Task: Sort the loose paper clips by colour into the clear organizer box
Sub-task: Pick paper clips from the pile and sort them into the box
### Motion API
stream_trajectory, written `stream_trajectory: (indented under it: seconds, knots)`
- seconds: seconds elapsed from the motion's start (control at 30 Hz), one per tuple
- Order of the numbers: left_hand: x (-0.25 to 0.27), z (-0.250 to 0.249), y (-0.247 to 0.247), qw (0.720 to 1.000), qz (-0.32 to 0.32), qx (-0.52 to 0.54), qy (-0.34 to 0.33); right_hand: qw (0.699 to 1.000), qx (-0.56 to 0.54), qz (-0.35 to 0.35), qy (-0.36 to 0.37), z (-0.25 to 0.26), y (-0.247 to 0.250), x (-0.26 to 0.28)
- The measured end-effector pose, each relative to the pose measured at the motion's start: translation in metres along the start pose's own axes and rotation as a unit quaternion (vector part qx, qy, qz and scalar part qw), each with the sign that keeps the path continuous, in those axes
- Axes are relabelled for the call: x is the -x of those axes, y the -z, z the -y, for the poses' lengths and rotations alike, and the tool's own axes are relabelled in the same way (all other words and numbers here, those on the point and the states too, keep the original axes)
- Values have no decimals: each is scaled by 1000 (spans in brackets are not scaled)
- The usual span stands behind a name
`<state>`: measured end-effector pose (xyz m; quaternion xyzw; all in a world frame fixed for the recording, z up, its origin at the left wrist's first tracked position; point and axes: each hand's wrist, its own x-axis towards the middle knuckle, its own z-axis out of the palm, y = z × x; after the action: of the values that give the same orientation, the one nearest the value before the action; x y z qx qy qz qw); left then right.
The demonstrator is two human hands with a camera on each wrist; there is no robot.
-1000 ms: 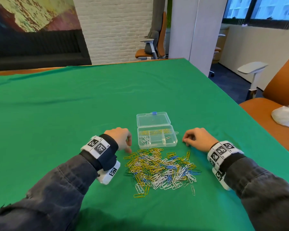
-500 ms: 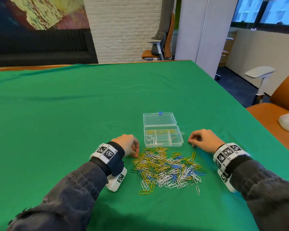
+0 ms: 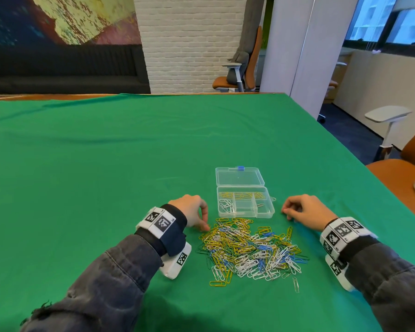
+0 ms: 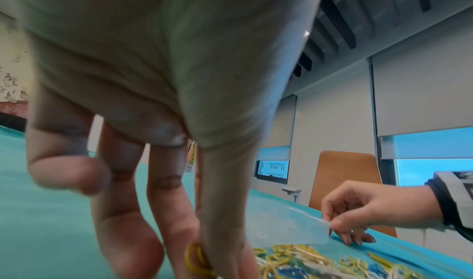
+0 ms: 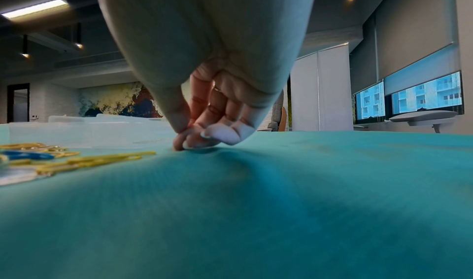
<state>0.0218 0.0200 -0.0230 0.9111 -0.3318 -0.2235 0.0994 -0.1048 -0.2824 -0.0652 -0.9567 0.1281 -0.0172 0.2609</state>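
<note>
Clips lie heaped in a yellow, white, blue and green pile [image 3: 249, 250] toward the worktop's near edge, the clear organizer box [image 3: 246, 204] just beyond them. My left hand [image 3: 192, 213], nearer, pinches a yellow clip [image 4: 197, 261] at the pile's left fringe. My right hand [image 3: 304, 212] rests fingertips bunched, holding nothing, right of the box.
</note>
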Motion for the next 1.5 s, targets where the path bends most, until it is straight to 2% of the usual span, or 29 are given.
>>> stream_trajectory:
  seconds: [0.17,0.4,0.57,0.7,0.8,0.9,0.97,1.2,1.5]
  knots:
    - [1,-10,-8,998,-3,-61,12,1000,3,-3,0,1,0,-1]
    - [-1,-10,-13,999,18,-43,-20,1000,0,3,-4,2,1,1]
    - [-7,2,-7,998,10,42,-36,1000,0,4,-5,4,1,2]
    - [-7,6,3,986,26,150,-60,1000,-2,3,-1,3,1,2]
    - [-16,-1,16,980,-35,184,-66,1000,1,6,3,4,0,2]
    - [-40,-17,32,977,-103,168,-81,1000,6,3,7,3,0,1]
    - [-59,-29,40,978,-123,149,-84,1000,8,1,6,3,1,1]
    - [-104,-53,38,989,-87,73,-97,1000,2,4,2,3,0,1]
    - [-109,-71,41,989,-96,13,-110,1000,4,5,-1,4,2,2]
